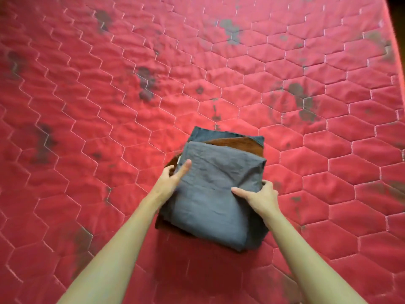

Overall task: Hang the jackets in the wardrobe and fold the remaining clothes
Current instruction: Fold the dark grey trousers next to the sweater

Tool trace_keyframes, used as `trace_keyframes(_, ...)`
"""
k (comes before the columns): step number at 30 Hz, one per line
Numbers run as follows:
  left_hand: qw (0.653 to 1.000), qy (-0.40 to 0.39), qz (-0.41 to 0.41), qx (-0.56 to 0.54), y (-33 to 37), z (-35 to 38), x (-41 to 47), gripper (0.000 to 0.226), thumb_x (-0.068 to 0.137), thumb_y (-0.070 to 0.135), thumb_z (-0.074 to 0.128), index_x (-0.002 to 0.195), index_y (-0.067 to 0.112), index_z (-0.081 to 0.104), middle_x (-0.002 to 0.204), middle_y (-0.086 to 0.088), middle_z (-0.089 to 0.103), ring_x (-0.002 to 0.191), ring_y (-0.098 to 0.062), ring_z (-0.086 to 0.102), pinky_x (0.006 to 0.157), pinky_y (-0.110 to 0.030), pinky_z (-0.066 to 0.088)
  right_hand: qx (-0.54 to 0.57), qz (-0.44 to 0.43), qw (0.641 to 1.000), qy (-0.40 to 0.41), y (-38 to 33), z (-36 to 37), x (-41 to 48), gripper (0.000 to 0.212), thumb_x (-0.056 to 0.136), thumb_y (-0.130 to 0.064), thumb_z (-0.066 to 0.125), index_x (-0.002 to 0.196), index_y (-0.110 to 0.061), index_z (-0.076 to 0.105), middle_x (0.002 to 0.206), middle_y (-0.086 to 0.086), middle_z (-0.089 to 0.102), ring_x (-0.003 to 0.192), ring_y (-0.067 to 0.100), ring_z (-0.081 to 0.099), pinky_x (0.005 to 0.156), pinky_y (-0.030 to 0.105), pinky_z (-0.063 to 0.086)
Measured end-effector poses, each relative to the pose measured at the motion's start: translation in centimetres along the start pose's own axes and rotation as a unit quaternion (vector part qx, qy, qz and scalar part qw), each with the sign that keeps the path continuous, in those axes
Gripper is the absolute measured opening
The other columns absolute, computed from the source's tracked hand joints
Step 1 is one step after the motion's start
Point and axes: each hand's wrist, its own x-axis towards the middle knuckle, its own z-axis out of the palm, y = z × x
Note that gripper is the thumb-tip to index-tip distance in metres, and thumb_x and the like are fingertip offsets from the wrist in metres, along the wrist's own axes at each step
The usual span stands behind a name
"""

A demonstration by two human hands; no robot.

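A stack of folded clothes (212, 189) sits in the middle of the view, held between both hands just over the red mattress. A grey folded garment (210, 194) lies on top. Under it shows a brown garment (236, 144) and a dark blue-grey one (206, 134) at the far edge. My left hand (173, 176) grips the stack's left side, thumb on top and fingers underneath. My right hand (260, 197) grips the right side, thumb pressed on the grey cloth. No jackets or wardrobe are in view.
A red quilted mattress (109, 106) with a hexagon stitch pattern and dark stains fills the view. Its right edge (394, 51) runs down the far right side, with dark floor beyond at the top right corner.
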Motion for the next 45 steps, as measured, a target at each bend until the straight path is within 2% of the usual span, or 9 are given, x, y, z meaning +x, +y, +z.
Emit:
trace_keyframes(3,0.988,0.037,-0.014,0.152,-1.6,1.1,1.4,0.139,0.038,0.083,0.080,0.151,0.017,0.030,0.147,-0.007,0.046,0.136,-0.027,0.046,0.115,-0.042,0.036,0.102,0.056,0.992,-0.049,0.0,0.2,-0.2,0.083,0.037,-0.055,0.097,0.105,-0.015,0.074,0.098,0.000,0.078,0.089,0.019,0.075,0.087,0.040,0.060)
trace_keyframes(6,0.970,0.113,-0.055,0.207,-2.3,2.1,1.2,0.149,0.034,0.080,0.082,0.154,0.020,0.017,0.144,-0.020,0.036,0.136,-0.040,0.038,0.112,-0.048,0.035,0.122,0.072,0.982,-0.124,-0.8,-0.2,-1.4,0.054,0.058,-0.037,0.093,0.104,-0.015,0.075,0.095,0.003,0.079,0.086,0.020,0.076,0.079,0.034,0.059)
trace_keyframes(10,0.983,0.093,-0.095,0.130,-3.4,1.4,1.8,0.158,0.026,0.079,0.084,0.154,0.032,0.005,0.144,-0.018,0.035,0.133,-0.041,0.044,0.110,-0.049,0.039,0.159,0.074,0.971,-0.164,-1.7,0.2,-3.2,0.049,0.064,-0.028,0.090,0.108,-0.013,0.074,0.099,0.005,0.078,0.090,0.023,0.076,0.079,0.034,0.058)
trace_keyframes(13,0.994,0.025,-0.091,0.062,-3.8,-0.8,1.0,0.168,0.019,0.082,0.081,0.155,0.017,0.006,0.152,-0.009,0.042,0.137,-0.028,0.046,0.115,-0.044,0.036,0.186,0.052,0.967,-0.168,-2.7,0.4,-5.5,0.064,0.057,-0.026,0.088,0.116,-0.010,0.071,0.107,0.010,0.077,0.099,0.030,0.073,0.092,0.045,0.058)
trace_keyframes(17,0.992,0.018,-0.103,-0.068,-3.7,-2.8,-5.1,0.134,0.044,0.059,0.094,0.148,0.004,0.029,0.144,-0.006,0.053,0.128,-0.019,0.055,0.110,-0.033,0.042,0.175,0.004,0.965,-0.194,-5.4,-1.0,-10.8,0.070,0.053,-0.020,0.087,0.119,-0.010,0.067,0.108,0.013,0.076,0.100,0.034,0.072,0.095,0.052,0.055)
trace_keyframes(21,0.975,-0.012,-0.109,-0.191,-3.2,-6.6,-13.8,0.089,0.034,0.059,0.095,0.103,0.007,0.074,0.099,-0.007,0.078,0.089,-0.019,0.076,0.086,-0.034,0.059,0.154,-0.025,0.957,-0.247,-8.6,-3.5,-18.1,0.065,0.057,-0.015,0.083,0.118,-0.010,0.065,0.107,0.015,0.075,0.099,0.036,0.072,0.093,0.051,0.056)
trace_keyframes(36,0.901,0.089,0.066,-0.420,-4.6,-25.2,-50.6,0.038,0.083,0.012,0.075,0.119,0.004,0.068,0.114,-0.016,0.074,0.101,-0.029,0.073,0.079,-0.035,0.061,0.081,-0.147,0.866,-0.472,-18.1,-0.7,-49.2,0.064,0.066,-0.027,0.077,0.124,-0.004,0.063,0.105,0.018,0.075,0.084,0.029,0.075,0.066,0.034,0.061)
trace_keyframes(41,0.874,0.184,0.105,-0.438,-11.3,-32.6,-57.9,0.062,0.070,0.024,0.085,0.126,0.009,0.062,0.113,-0.008,0.075,0.105,-0.026,0.072,0.088,-0.038,0.057,0.028,-0.135,0.840,-0.525,-18.8,7.7,-57.5,0.101,0.038,-0.034,0.096,0.128,-0.003,0.061,0.114,0.023,0.071,0.091,0.034,0.074,0.071,0.039,0.062)
trace_keyframes(45,0.853,0.222,0.114,-0.459,-17.8,-39.4,-63.4,0.043,0.078,0.021,0.081,0.117,0.019,0.063,0.105,0.000,0.078,0.100,-0.022,0.074,0.082,-0.033,0.058,0.029,-0.114,0.814,-0.569,-18.6,16.6,-64.6,0.117,0.025,-0.033,0.100,0.129,-0.001,0.059,0.118,0.027,0.069,0.093,0.037,0.073,0.070,0.041,0.062)
